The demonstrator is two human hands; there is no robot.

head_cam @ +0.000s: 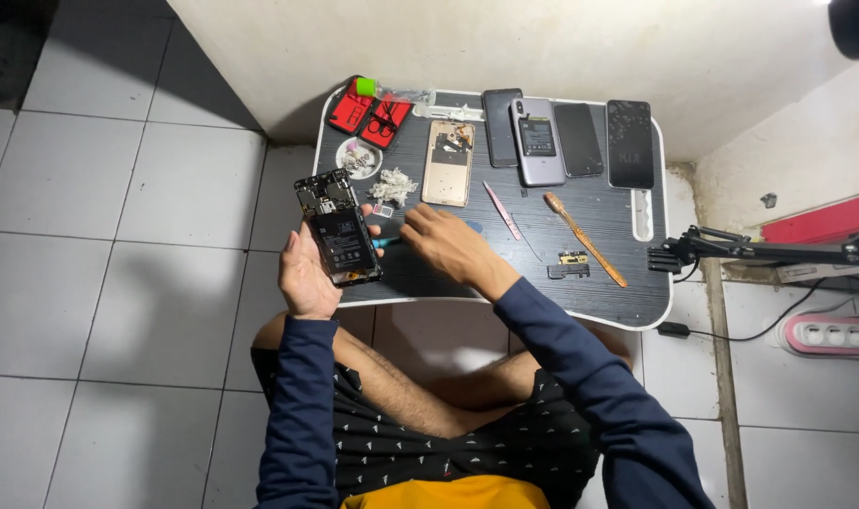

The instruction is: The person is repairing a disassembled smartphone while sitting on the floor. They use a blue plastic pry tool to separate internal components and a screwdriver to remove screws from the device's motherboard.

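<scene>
Left hand (307, 273) gripping opened phone (340, 229), black labelled battery up; right hand (445, 245) pinching teal tool (386, 242) at phone's 3 o'clock; red case (370, 111) at 12.

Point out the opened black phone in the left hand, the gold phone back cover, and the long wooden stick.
Opened black phone (341, 238), head view, on its battery.
Gold phone back cover (447, 168), head view, mid-panel.
Long wooden stick (585, 239), head view, mid-shaft.

Black wood-grain counter (429, 273) with white rim. Red case (368, 111), gold back cover (448, 162), pink tweezers (501, 209). Navy sleeves (580, 377); black shorts (392, 443) patterned with small white marks.
</scene>
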